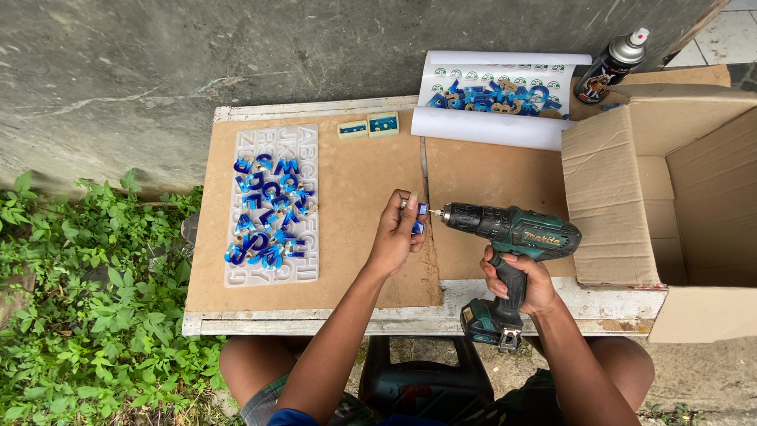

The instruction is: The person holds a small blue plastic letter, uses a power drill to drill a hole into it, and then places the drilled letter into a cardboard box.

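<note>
My left hand point(397, 235) pinches a small blue resin letter piece point(420, 218) upright over the brown board. My right hand point(522, 278) grips the handle of a teal and black cordless drill point(516, 237), held level. The drill's bit points left and its tip meets the blue piece. A clear letter mould point(306, 154) lies on the left of the board with several blue resin letters point(268, 213) piled on it.
Two small pale blocks point(369, 126) sit at the board's far edge. A white curled sheet point(489, 126) carries more blue letters. A spray can point(611, 65) lies beyond an open cardboard box point(670, 205) at right. Green plants point(87, 300) grow at left.
</note>
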